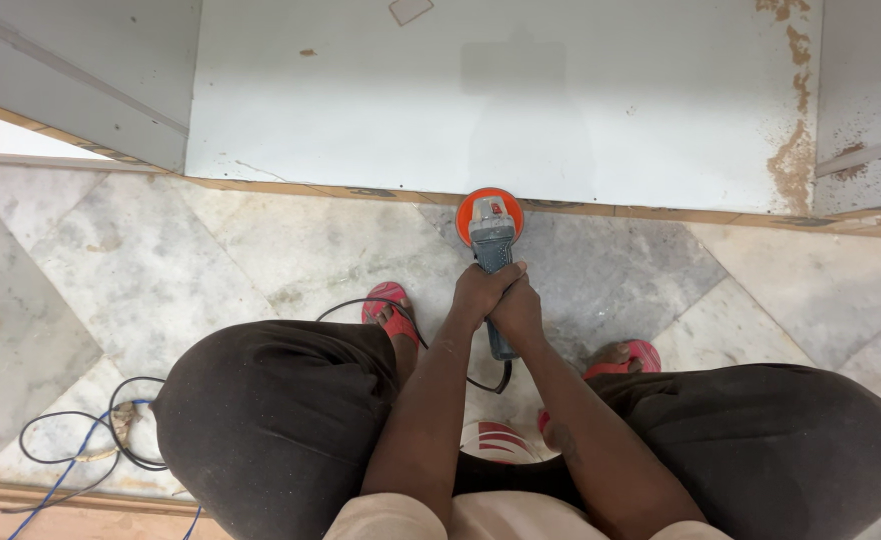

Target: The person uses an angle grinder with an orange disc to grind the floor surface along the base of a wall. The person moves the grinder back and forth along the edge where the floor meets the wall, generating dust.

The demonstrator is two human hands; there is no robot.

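Grey angle grinder (492, 240), orange guard, perhaps touching board edge, left hand (479, 292), right hand (517, 312) clasped round it

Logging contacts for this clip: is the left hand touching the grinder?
Touching. The head view shows the left hand wrapped around the grinder body, with the right hand clasped just behind it and no gap visible.

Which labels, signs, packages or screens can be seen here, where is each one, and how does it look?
Label: a small dark patch on top of the grey angle grinder, above its orange guard, ahead of the hands; too small to make out.
Sticker or patch: a pale square outline on the white panel, top edge.
No packages, signs or screens.
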